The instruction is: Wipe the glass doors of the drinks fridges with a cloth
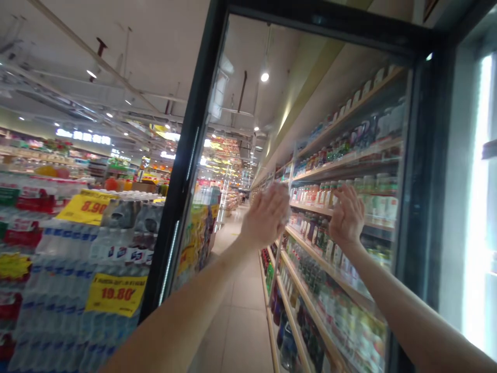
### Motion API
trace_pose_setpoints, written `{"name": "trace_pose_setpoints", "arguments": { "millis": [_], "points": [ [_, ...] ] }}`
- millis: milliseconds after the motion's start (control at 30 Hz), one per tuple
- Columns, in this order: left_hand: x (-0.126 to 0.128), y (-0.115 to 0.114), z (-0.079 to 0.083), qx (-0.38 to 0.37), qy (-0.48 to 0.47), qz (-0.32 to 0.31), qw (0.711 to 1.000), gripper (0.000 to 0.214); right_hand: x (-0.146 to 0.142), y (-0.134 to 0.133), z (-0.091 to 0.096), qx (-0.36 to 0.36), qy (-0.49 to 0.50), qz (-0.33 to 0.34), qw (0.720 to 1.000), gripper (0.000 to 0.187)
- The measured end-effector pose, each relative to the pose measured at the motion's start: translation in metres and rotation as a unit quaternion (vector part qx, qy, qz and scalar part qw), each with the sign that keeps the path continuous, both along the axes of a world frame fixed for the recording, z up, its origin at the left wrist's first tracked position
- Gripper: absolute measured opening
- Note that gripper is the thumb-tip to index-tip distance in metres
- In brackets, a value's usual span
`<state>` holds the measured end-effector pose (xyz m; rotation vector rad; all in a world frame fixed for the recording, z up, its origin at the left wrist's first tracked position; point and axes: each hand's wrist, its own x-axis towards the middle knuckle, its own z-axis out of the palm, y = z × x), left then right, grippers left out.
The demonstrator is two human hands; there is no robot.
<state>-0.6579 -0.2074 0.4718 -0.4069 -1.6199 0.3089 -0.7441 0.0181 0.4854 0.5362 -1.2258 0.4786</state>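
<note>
In front of me is a glass door [248, 46] in a dark frame, standing at an angle. My left hand [262, 220] is raised at the glass, its fingers blurred by motion. A whitish, crumpled-looking patch, seemingly a cloth [285, 199], shows at and past those fingers; its edges are smeared. To the right, my right hand [347, 213] is also up near the pane, its fingers loosely bent and apart, with nothing visible in them. Whether the right fingertips touch the glass I cannot tell.
Through the glass are shelves [345, 166] of bottled drinks along a tiled aisle [244, 331]. Stacked packs of water bottles [58, 290] with yellow price signs [116, 294] stand left of the door. At the right edge is a bright light strip [479, 207].
</note>
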Motion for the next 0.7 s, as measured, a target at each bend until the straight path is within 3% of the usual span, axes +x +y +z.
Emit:
{"name": "trace_pose_setpoints", "arguments": {
  "millis": [67,100,167,267,333,400,500,567,633,700],
  "points": [
    [-0.002,0.007,-0.008,-0.084,-0.018,0.002,0.996,0.055,0.000,0.000,0.000,0.003,0.000,0.005,1.000,0.037],
    [-0.002,0.002,-0.006,-0.077,-0.015,0.007,0.997,0.055,0.000,0.000,-0.001,0.001,-0.001,0.006,1.000,0.037],
    [0.003,-0.023,0.009,0.020,0.015,0.019,1.000,0.055,0.000,-0.001,-0.001,-0.002,-0.006,0.003,1.000,0.038],
    [0.009,-0.060,0.036,0.192,0.066,0.019,0.979,0.059,0.001,-0.002,0.000,-0.005,-0.009,-0.007,1.000,0.037],
    [0.007,-0.058,0.038,0.237,0.077,0.007,0.968,0.061,0.001,-0.003,0.000,-0.004,-0.010,-0.013,1.000,0.038],
    [0.001,-0.033,0.025,0.192,0.057,0.000,0.980,0.059,0.000,-0.002,0.000,-0.002,-0.011,-0.014,1.000,0.038],
    [-0.008,0.011,-0.001,-0.016,-0.007,-0.004,1.000,0.056,-0.001,0.000,0.000,0.000,-0.008,-0.008,1.000,0.039],
    [-0.008,0.016,-0.006,-0.103,-0.035,0.000,0.994,0.056,-0.002,0.000,0.000,0.002,-0.002,-0.001,1.000,0.040],
    [-0.003,-0.005,0.004,-0.058,-0.020,0.009,0.998,0.056,-0.001,0.000,0.001,0.004,-0.001,0.002,1.000,0.040],
    [0.004,-0.040,0.025,0.073,0.024,0.014,0.997,0.056,0.000,-0.001,0.001,-0.002,-0.007,0.000,1.000,0.039]
  ]
}}
